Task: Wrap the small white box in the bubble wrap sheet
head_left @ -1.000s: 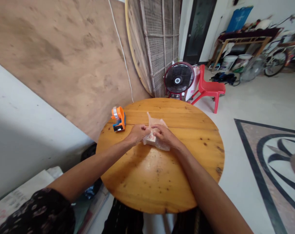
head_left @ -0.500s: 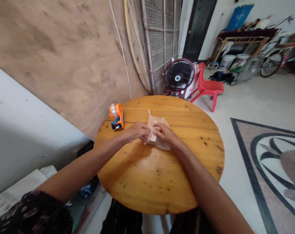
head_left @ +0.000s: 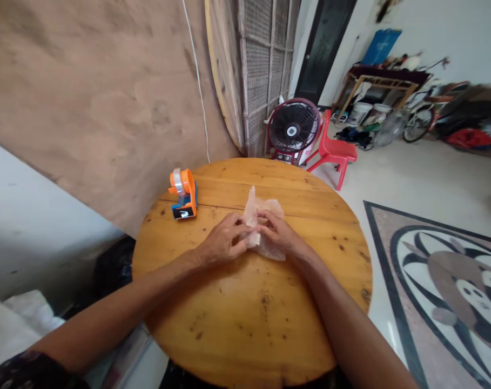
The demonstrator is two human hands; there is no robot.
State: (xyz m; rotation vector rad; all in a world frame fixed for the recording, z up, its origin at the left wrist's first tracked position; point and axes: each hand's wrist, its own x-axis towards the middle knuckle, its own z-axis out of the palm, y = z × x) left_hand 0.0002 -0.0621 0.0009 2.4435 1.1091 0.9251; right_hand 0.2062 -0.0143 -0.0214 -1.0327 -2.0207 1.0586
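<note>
On the round wooden table (head_left: 229, 319) lies a crumpled sheet of translucent plastic wrap (head_left: 273, 206), folded around a small whitish box (head_left: 254, 241). My left hand (head_left: 224, 239) pinches the wrap at its left side, thumb and fingertips together near the box's top. From the right, my right hand (head_left: 281, 233) has its fingers closed on the wrap over the box, almost meeting the left fingertips. A flap of the wrap stands up beyond the hands. The fingers cover much of the box.
An orange and blue tape dispenser (head_left: 184, 197) stands on the table's left side, by the wall. Beyond the far edge are a fan (head_left: 293, 131) and a red plastic chair (head_left: 333, 148). A bicycle (head_left: 421, 119) and a cluttered side table (head_left: 381, 81) stand farther back.
My left hand has turned and come nearer, its thumb now against the wrapped box. My right fingers have closed in on the wrap. The left flap now stands more upright.
</note>
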